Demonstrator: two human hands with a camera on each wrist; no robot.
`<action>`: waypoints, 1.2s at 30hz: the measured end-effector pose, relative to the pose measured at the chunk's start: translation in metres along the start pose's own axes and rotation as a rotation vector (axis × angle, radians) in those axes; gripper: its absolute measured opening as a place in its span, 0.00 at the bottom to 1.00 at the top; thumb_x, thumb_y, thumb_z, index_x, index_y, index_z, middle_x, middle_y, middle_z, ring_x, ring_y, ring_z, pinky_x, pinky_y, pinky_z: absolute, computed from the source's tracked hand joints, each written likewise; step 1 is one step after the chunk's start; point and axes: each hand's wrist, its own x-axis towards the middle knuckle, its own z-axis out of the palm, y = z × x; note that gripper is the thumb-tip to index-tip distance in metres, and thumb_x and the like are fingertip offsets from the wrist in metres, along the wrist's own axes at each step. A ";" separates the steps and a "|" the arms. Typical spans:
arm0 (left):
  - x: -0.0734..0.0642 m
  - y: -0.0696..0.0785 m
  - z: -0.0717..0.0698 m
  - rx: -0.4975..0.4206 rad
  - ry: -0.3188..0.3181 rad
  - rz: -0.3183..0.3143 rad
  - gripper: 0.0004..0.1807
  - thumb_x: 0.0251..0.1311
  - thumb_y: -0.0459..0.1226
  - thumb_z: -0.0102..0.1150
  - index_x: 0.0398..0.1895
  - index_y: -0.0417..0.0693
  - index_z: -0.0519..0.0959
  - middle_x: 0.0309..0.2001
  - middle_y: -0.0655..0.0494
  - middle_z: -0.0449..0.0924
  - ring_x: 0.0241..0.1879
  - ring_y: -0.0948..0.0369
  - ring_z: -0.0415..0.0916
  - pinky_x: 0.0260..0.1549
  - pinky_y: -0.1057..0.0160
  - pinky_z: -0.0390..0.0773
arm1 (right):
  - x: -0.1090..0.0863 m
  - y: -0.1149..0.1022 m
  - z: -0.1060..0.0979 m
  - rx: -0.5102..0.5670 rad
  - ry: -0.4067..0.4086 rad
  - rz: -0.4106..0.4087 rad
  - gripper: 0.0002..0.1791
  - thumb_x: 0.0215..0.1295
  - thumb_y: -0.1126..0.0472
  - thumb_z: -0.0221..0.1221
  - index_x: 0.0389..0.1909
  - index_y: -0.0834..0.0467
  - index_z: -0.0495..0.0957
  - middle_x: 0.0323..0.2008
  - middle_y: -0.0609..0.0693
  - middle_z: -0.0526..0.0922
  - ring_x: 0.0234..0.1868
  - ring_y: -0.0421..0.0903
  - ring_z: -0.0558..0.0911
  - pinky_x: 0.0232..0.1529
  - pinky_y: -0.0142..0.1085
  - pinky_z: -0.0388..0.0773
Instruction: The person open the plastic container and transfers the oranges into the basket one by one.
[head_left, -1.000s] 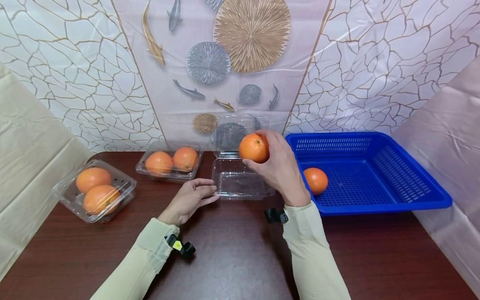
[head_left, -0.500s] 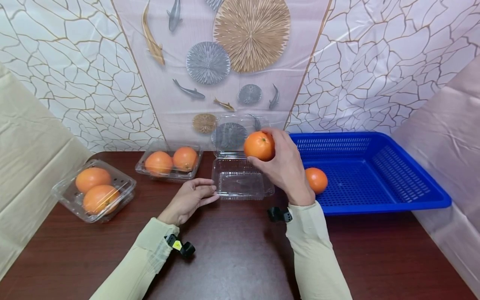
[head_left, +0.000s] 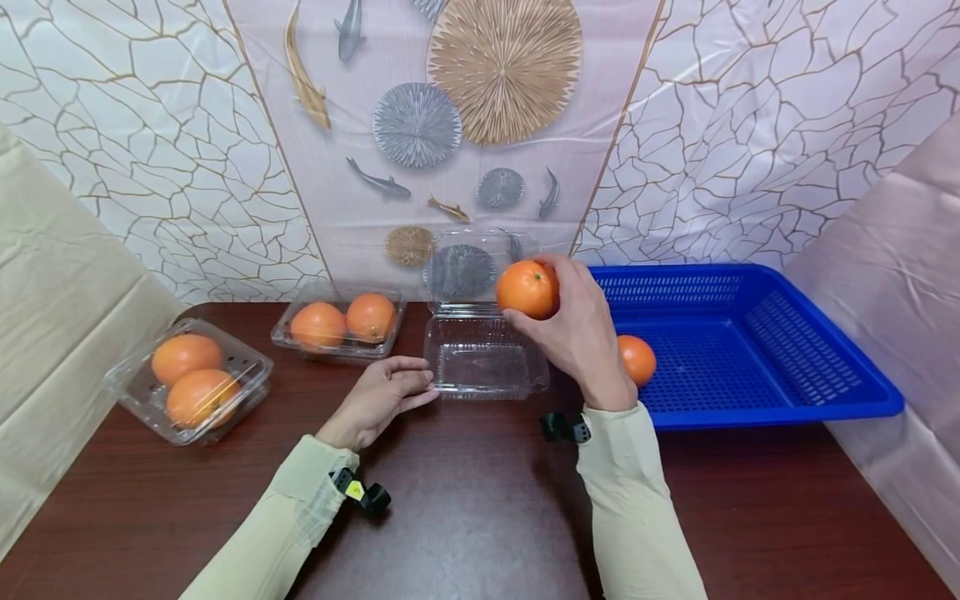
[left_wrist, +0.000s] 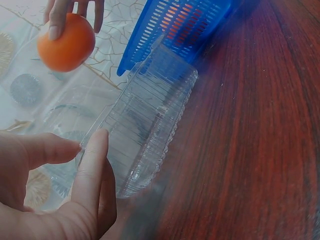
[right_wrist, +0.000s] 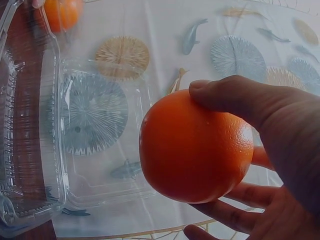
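An orange (head_left: 528, 289) is gripped in my right hand (head_left: 581, 329), up in the air above the back right of an opened clear plastic clamshell box (head_left: 487, 362). In the right wrist view, the thumb lies over the top of the fruit and the fingers curl beneath it. My left hand (head_left: 382, 396) pinches the left rim of the box; the left wrist view has thumb and fingers (left_wrist: 95, 157) meeting at that edge. The box's lid (head_left: 461, 271) stands up behind its base, and no fruit lies in the base.
Two lidded clear boxes, one at the far left (head_left: 251, 392) and one nearer the middle (head_left: 337, 350), hold two oranges each. A blue perforated basket (head_left: 750, 414) on the right holds another orange (head_left: 637, 360), partly hidden by my right wrist. A patterned sheet hangs behind the table.
My right hand has drifted right and slightly up with the orange, away from over the box's middle. The left hand and the box have stayed put.
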 end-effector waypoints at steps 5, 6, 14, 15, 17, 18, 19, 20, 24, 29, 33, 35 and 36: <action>0.000 0.000 0.000 0.000 0.000 -0.003 0.24 0.73 0.24 0.47 0.70 0.26 0.61 0.64 0.30 0.68 0.50 0.61 0.81 0.55 0.65 0.86 | 0.000 0.001 -0.002 -0.006 0.004 0.020 0.38 0.51 0.51 0.77 0.63 0.56 0.74 0.58 0.59 0.78 0.55 0.58 0.77 0.57 0.54 0.78; 0.000 0.000 0.000 0.000 0.000 -0.003 0.24 0.73 0.24 0.47 0.70 0.26 0.61 0.64 0.31 0.68 0.50 0.61 0.81 0.55 0.65 0.86 | 0.000 0.002 -0.003 -0.006 0.003 0.022 0.38 0.52 0.51 0.77 0.63 0.56 0.74 0.58 0.59 0.78 0.55 0.58 0.77 0.56 0.54 0.78; 0.000 0.001 0.000 -0.009 0.004 -0.004 0.24 0.73 0.24 0.48 0.70 0.26 0.61 0.63 0.32 0.69 0.52 0.59 0.81 0.55 0.65 0.86 | 0.001 0.006 -0.006 0.004 0.019 0.041 0.38 0.51 0.53 0.76 0.62 0.57 0.74 0.58 0.59 0.78 0.56 0.58 0.77 0.57 0.54 0.77; -0.001 0.001 0.000 -0.009 0.004 -0.006 0.24 0.73 0.24 0.48 0.70 0.26 0.61 0.63 0.32 0.69 0.52 0.59 0.80 0.55 0.65 0.86 | 0.001 0.007 -0.006 0.004 0.023 0.042 0.38 0.51 0.53 0.77 0.62 0.58 0.74 0.57 0.60 0.78 0.56 0.58 0.77 0.57 0.54 0.77; -0.001 0.001 0.001 -0.006 0.003 -0.009 0.24 0.73 0.24 0.47 0.70 0.26 0.61 0.63 0.32 0.68 0.53 0.59 0.80 0.56 0.65 0.86 | 0.001 0.008 -0.007 0.004 0.029 0.049 0.38 0.51 0.53 0.77 0.62 0.58 0.74 0.58 0.60 0.79 0.56 0.58 0.77 0.57 0.54 0.77; -0.001 0.001 0.001 -0.007 0.005 -0.012 0.24 0.73 0.24 0.47 0.70 0.26 0.61 0.64 0.32 0.68 0.53 0.59 0.80 0.56 0.65 0.86 | 0.001 0.008 -0.007 0.003 0.030 0.052 0.38 0.52 0.53 0.77 0.63 0.58 0.74 0.58 0.60 0.79 0.56 0.58 0.77 0.57 0.54 0.77; -0.001 0.001 0.001 -0.006 0.005 -0.013 0.24 0.73 0.24 0.47 0.70 0.26 0.61 0.64 0.32 0.68 0.53 0.59 0.80 0.56 0.65 0.86 | 0.001 0.008 -0.007 0.002 0.031 0.055 0.38 0.52 0.52 0.77 0.63 0.58 0.74 0.58 0.60 0.79 0.56 0.58 0.77 0.57 0.54 0.77; -0.001 0.001 0.001 -0.005 0.005 -0.014 0.25 0.73 0.24 0.47 0.70 0.26 0.61 0.64 0.32 0.68 0.53 0.59 0.80 0.56 0.65 0.86 | 0.001 0.008 -0.007 0.002 0.032 0.059 0.38 0.52 0.52 0.77 0.63 0.57 0.73 0.58 0.59 0.79 0.56 0.58 0.77 0.57 0.54 0.77; 0.000 0.002 0.001 -0.003 0.006 -0.012 0.25 0.73 0.24 0.48 0.71 0.26 0.60 0.64 0.31 0.68 0.52 0.59 0.81 0.56 0.64 0.86 | 0.002 0.009 -0.009 0.005 0.043 0.078 0.38 0.53 0.52 0.76 0.63 0.57 0.73 0.58 0.59 0.79 0.55 0.58 0.77 0.57 0.54 0.77; 0.000 0.001 0.000 0.003 0.000 -0.004 0.25 0.73 0.24 0.48 0.71 0.26 0.60 0.64 0.30 0.68 0.51 0.60 0.81 0.56 0.64 0.86 | 0.002 0.012 -0.012 0.005 0.065 0.103 0.38 0.53 0.51 0.76 0.63 0.57 0.73 0.59 0.58 0.79 0.56 0.58 0.77 0.57 0.55 0.77; 0.000 0.001 0.000 0.003 0.001 -0.008 0.25 0.73 0.24 0.48 0.71 0.26 0.60 0.65 0.30 0.67 0.50 0.60 0.81 0.56 0.64 0.86 | 0.001 0.014 -0.013 0.004 0.075 0.125 0.38 0.52 0.51 0.77 0.63 0.57 0.74 0.59 0.58 0.79 0.57 0.59 0.77 0.57 0.55 0.77; 0.000 0.001 0.000 0.001 0.004 -0.011 0.25 0.73 0.24 0.48 0.71 0.26 0.60 0.65 0.30 0.67 0.50 0.60 0.81 0.56 0.64 0.86 | 0.001 0.015 -0.014 0.002 0.081 0.132 0.37 0.52 0.52 0.77 0.62 0.57 0.74 0.59 0.58 0.79 0.57 0.59 0.77 0.56 0.55 0.77; -0.001 0.001 0.001 0.001 0.005 -0.014 0.25 0.73 0.24 0.48 0.71 0.27 0.61 0.66 0.30 0.67 0.50 0.60 0.82 0.55 0.65 0.86 | 0.001 0.016 -0.015 0.004 0.084 0.133 0.37 0.52 0.52 0.77 0.62 0.57 0.74 0.59 0.58 0.80 0.56 0.59 0.77 0.56 0.55 0.77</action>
